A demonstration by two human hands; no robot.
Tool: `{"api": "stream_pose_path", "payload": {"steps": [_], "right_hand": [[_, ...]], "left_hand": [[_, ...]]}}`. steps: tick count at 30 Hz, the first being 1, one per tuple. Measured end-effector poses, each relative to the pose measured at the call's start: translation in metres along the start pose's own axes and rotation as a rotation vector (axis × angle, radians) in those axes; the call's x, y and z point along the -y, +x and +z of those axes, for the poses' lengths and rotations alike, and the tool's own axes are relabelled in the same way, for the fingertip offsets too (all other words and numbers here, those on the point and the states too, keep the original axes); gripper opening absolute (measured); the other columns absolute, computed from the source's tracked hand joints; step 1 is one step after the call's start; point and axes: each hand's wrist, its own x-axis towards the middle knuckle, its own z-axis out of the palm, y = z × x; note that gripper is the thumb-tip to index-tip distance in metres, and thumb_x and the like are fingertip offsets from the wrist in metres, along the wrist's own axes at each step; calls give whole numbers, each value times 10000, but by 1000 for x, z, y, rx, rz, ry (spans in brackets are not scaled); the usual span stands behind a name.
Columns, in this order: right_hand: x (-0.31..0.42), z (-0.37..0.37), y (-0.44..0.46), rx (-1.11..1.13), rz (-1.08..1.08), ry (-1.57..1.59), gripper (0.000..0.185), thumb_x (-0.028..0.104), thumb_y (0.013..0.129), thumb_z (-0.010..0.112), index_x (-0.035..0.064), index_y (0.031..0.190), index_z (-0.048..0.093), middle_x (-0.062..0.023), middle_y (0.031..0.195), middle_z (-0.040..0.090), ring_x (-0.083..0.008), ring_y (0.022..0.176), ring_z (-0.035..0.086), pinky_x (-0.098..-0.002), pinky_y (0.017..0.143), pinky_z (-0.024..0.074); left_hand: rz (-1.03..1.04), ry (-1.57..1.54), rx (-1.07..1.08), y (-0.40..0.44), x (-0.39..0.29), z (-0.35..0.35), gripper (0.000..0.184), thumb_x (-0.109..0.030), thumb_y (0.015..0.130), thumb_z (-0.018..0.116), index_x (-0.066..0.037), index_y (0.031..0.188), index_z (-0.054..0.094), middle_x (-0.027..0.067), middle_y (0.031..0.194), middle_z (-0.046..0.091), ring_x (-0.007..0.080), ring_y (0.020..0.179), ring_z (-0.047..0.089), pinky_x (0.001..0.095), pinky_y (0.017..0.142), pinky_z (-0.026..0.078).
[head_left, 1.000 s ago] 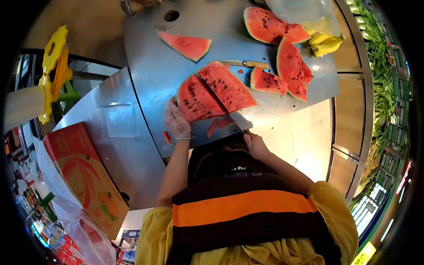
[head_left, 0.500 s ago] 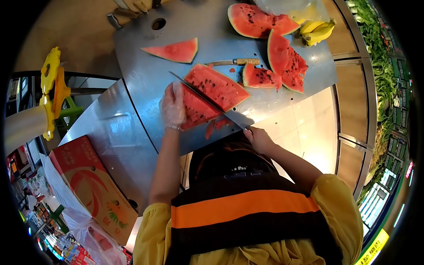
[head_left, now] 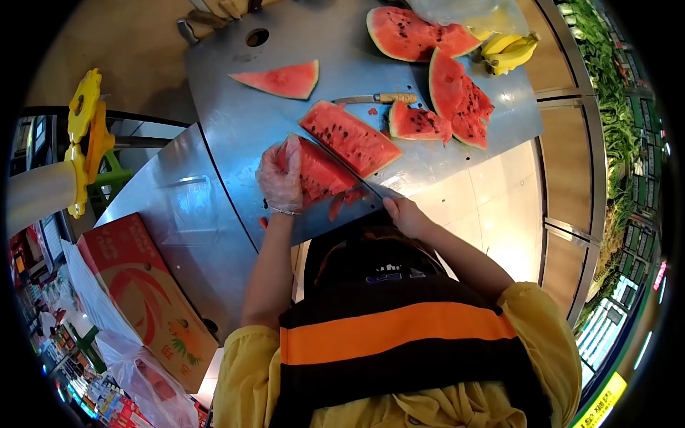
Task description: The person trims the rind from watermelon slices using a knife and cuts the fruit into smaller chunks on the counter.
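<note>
My left hand (head_left: 280,175), in a clear plastic glove, grips the left end of a red watermelon piece (head_left: 325,173). My right hand (head_left: 408,217) is closed round the handle of a long knife (head_left: 365,185). Its blade lies in the gap between that piece and a seeded watermelon slab (head_left: 353,138) just beyond it. Part of the blade is hidden between the two. Small red scraps (head_left: 337,206) lie by the near edge of the held piece. Behind the slab rests a second knife (head_left: 385,98) with a wooden handle, touched by neither hand.
A watermelon wedge (head_left: 282,78) lies at the back left of the metal table (head_left: 232,128). Large watermelon chunks (head_left: 421,36) and bananas (head_left: 510,53) sit at the back right. A cardboard box (head_left: 146,299) stands on the left, and leafy vegetables (head_left: 603,93) line the right.
The knife has come down through the watermelon and a gap now separates the near piece from the slab. My left hand has curled further over the near piece; my right hand has shifted slightly.
</note>
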Motion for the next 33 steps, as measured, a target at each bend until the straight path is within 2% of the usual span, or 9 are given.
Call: {"api": "stream_pose_path", "payload": {"steps": [4, 6, 8, 10, 14, 18, 20, 26, 33], "right_hand": [[-8, -3, 5, -5, -204, 195, 491, 440, 940, 401, -17, 1009, 568, -223, 839, 626, -360, 798, 618, -401, 721, 479], [-5, -21, 10, 352, 363, 313, 508, 446, 946, 378, -17, 1039, 566, -200, 879, 637, -346, 795, 615, -384, 740, 479], [11, -17, 11, 334, 317, 329, 532, 466, 939, 372, -18, 1025, 574, -217, 907, 632, -366, 841, 613, -401, 768, 474], [5, 6, 25, -85, -162, -118, 527, 479, 926, 389, -7, 957, 588, -230, 876, 623, -374, 829, 613, -432, 747, 473], [29, 2, 15, -84, 3, -258, 506, 462, 918, 415, -12, 900, 592, -243, 852, 622, -398, 865, 596, -454, 765, 463], [13, 2, 6, -89, 1, -271, 498, 451, 918, 424, -20, 887, 584, -244, 833, 621, -404, 855, 596, -458, 757, 465], [6, 7, 5, -138, -64, -239, 479, 430, 919, 434, -26, 903, 581, -248, 835, 620, -401, 838, 601, -462, 740, 467], [-12, -14, -29, -1, 71, -320, 450, 397, 923, 435, -29, 920, 581, -250, 804, 615, -409, 821, 596, -462, 734, 467], [-12, -12, -34, -16, 27, -288, 490, 439, 923, 405, -16, 898, 584, -240, 801, 615, -411, 805, 595, -469, 731, 464]], "left_hand": [[-30, -83, 17, 4, 4, 1, 301, -211, 794, 703, 29, 943, 601, 109, 825, 640, 154, 774, 587, 298, 740, 474], [-26, -83, 4, 2, 9, -2, 306, -202, 788, 711, 30, 952, 596, 102, 838, 636, 146, 789, 582, 293, 749, 472], [-17, -84, -8, -1, 17, -1, 313, -193, 781, 718, 31, 961, 592, 96, 850, 631, 138, 805, 578, 288, 757, 470], [-32, -224, -42, -4, 23, 3, 336, -183, 775, 724, 36, 984, 578, 100, 857, 626, 140, 804, 575, 285, 761, 470], [-95, -138, -11, -10, 12, -3, 409, -236, 765, 730, 31, 1024, 559, 123, 918, 596, 183, 872, 567, 310, 785, 458], [282, 288, -107, -38, -30, -9, 546, -393, 719, 730, -27, 1081, 548, 124, 1046, 495, 287, 1050, 471, 454, 886, 363], [594, 458, 152, -52, -59, -2, 481, -359, 706, 721, -109, 1087, 568, 112, 1071, 500, 268, 1045, 479, 529, 916, 335], [749, 602, 327, -47, -47, 6, 378, -362, 657, 735, -143, 944, 623, 18, 1028, 535, 246, 1053, 496, 618, 1010, 196], [829, 609, 383, -39, -39, -6, 324, -328, 636, 761, -136, 839, 597, 15, 940, 573, 230, 1010, 522, 610, 1016, 201]]}}
